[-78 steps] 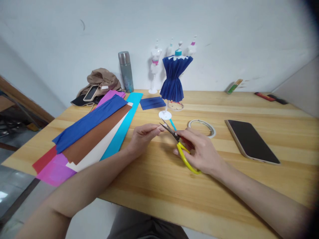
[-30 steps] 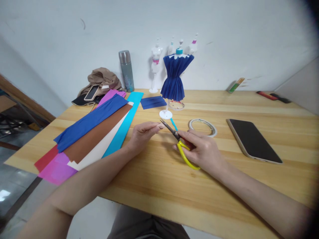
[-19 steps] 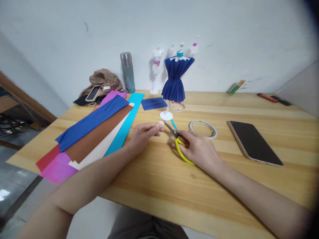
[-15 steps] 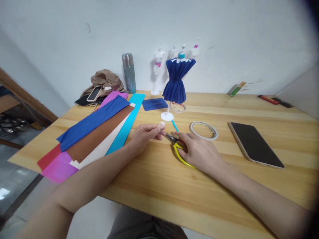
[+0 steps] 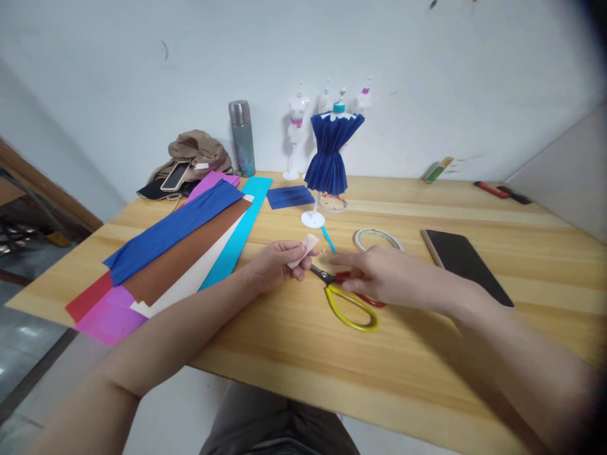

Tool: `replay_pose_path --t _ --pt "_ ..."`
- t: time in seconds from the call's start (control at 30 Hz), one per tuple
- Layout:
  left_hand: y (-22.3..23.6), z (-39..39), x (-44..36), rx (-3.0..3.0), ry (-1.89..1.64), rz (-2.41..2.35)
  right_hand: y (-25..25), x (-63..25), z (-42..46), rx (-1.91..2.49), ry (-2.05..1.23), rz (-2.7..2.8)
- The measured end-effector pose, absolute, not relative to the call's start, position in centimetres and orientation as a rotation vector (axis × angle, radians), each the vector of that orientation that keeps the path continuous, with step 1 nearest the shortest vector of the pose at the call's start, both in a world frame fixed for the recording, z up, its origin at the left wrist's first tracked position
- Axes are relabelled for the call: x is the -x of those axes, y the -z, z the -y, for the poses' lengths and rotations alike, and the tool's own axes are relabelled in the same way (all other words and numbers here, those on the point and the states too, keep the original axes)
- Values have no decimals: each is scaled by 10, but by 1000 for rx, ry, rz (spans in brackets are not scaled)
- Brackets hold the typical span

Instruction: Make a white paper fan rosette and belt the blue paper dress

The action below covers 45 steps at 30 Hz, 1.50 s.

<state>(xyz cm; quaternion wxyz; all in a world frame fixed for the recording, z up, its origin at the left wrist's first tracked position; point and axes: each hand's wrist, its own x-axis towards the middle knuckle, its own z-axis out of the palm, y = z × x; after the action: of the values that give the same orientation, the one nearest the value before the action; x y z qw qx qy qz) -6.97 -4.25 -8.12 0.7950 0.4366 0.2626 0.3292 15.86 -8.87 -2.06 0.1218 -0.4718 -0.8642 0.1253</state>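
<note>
Strip (image 5: 309, 243), pale and narrow, pinched in left hand (image 5: 277, 265), right hand (image 5: 386, 275), grip open, above loop-handled scissors (image 5: 325, 277).

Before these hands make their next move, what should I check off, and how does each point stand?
1. Pale strip gripped by the left hand: ok, pinched at the fingers.
2. Strip's edges cut straight: cannot tell, too small.
3. Scissors resting on the table: ok.
4. Blades well away from the left hand: not ok, the tips lie close to its fingers.
5. Right hand clear of the scissors: cannot tell, it overlaps a handle in this view.
6. Blue-dressed form upright: ok.
</note>
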Motion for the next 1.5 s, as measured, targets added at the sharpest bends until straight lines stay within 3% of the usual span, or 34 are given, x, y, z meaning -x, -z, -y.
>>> replay_pose_path --t 0.1,0.23,0.53,1.5 --pt "82 43 69 -950 -658 -524 13 -157 79 1490 -487 2396" --pt "79 45 69 -1025 -600 -529 3 -143 66 1233 -701 2289" --pt "86 41 71 -1060 -551 -538 5 -111 64 972 -853 2330" --pt "82 37 79 -1078 -430 -504 19 -117 65 984 -904 2219"
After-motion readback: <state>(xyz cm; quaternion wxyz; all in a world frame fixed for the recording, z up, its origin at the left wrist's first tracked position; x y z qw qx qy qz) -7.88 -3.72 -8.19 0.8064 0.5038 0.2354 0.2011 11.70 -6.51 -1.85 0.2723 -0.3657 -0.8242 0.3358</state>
